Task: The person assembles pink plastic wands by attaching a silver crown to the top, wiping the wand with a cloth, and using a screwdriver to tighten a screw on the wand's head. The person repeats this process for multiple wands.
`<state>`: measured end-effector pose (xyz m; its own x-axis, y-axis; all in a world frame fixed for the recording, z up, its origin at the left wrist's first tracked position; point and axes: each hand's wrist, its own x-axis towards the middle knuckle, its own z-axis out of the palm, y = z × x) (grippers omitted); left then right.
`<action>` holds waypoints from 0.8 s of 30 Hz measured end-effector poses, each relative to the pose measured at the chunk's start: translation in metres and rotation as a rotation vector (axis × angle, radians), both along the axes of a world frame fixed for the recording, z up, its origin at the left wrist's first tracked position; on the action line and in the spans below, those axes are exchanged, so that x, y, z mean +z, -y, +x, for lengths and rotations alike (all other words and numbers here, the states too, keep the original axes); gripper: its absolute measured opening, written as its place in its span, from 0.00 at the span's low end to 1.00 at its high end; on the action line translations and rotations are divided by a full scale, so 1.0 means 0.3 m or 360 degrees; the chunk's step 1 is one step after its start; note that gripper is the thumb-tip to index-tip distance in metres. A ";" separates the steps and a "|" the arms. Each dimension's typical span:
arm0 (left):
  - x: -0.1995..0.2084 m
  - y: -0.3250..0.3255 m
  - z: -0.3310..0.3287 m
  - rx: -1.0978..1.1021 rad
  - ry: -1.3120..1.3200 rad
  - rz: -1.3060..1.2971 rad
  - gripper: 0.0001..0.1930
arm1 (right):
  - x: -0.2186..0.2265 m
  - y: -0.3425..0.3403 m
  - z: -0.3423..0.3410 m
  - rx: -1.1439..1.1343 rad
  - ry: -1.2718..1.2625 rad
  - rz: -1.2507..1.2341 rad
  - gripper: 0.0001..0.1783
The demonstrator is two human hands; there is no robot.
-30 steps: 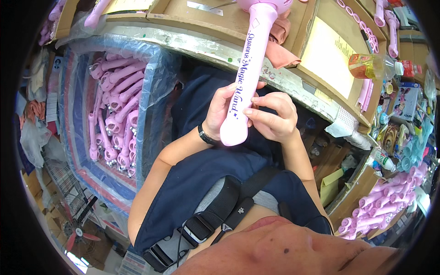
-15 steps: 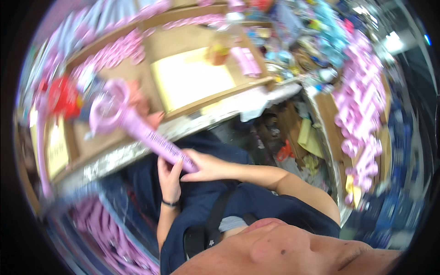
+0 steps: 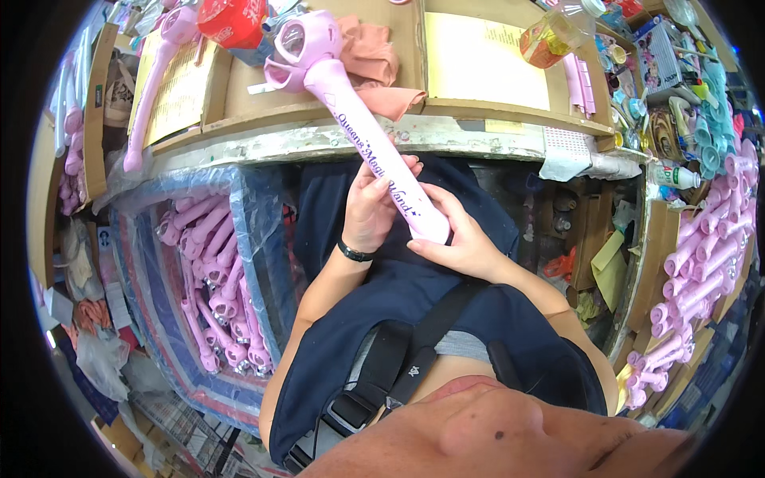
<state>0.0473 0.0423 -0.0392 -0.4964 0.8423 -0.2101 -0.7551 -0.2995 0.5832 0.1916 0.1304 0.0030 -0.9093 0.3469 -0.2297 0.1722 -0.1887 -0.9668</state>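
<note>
A pink toy wand [image 3: 351, 103] with dark lettering along its handle and an open, looped head lies slantwise between my hands. Its head reaches over the bench edge, and its lower end points toward me. My left hand [image 3: 370, 209], with a black band at the wrist, is closed around the left side of the mid-handle. Near the lower end, my right hand [image 3: 460, 237] grips the handle with thumb and fingers. Peach cloth [image 3: 368, 60] lies behind the wand's head, beside a red packet [image 3: 233, 22]. Another pink wand [image 3: 155, 84] rests at the far left.
On the left stands a striped, plastic-lined bin [image 3: 259, 263] holding several pink wands [image 3: 227, 295]. A cardboard tray [image 3: 518, 113] on the bench carries a yellow sheet [image 3: 482, 68] and a bottle [image 3: 560, 33]. More pink handles [image 3: 701, 263] are stacked at right.
The view has swung left and steadied, showing more of the bin. The wand stands more upright in view. My left hand now sits farther up the handle than my right.
</note>
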 end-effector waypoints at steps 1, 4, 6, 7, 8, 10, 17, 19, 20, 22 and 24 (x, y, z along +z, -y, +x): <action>-0.002 0.000 0.005 0.0007 -0.0026 -0.0057 0.31 | -0.003 -0.003 0.001 -0.0039 0.0041 0.0087 0.41; -0.022 -0.009 0.027 0.0041 -0.0228 -0.0155 0.23 | -0.033 -0.025 0.011 0.0014 0.0346 0.0602 0.41; -0.031 -0.018 0.043 0.0016 -0.0515 -0.0215 0.22 | -0.075 -0.034 0.007 -0.0077 0.0412 0.1013 0.37; -0.030 -0.027 0.055 -0.0003 -0.0597 -0.0279 0.22 | -0.101 -0.037 -0.002 -0.0034 0.0671 0.1026 0.31; -0.022 -0.038 0.069 -0.0014 -0.0774 -0.0320 0.23 | -0.121 -0.041 0.001 -0.0098 0.0589 0.0949 0.27; 0.020 -0.056 0.087 -0.0139 -0.1142 -0.0344 0.25 | -0.145 -0.047 0.019 -0.0192 0.0414 0.0774 0.23; 0.125 -0.165 0.102 -0.0862 -0.2400 0.0395 0.21 | 0.054 -0.289 0.339 -0.1153 -0.0322 0.0302 0.19; 0.100 -0.176 0.122 -0.0812 -0.2837 0.0491 0.20 | 0.187 -0.424 0.495 -0.1722 -0.0624 0.0328 0.16; 0.079 -0.177 0.134 -0.0710 -0.2936 0.0597 0.19 | 0.257 -0.490 0.585 -0.2001 -0.0716 0.0518 0.18; 0.037 -0.161 0.145 -0.0861 -0.2971 0.0633 0.17 | 0.416 -0.615 0.789 -0.2320 -0.0376 0.0967 0.24; -0.003 -0.137 0.150 -0.0942 -0.2975 0.0640 0.16 | 0.548 -0.737 0.978 -0.2522 0.0090 0.1094 0.33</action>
<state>0.0923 0.0836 -0.0400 0.4687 0.8116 0.3487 0.5575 -0.5780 0.5960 0.4850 0.3514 0.1674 0.3894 0.8654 0.3152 0.2758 0.2170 -0.9364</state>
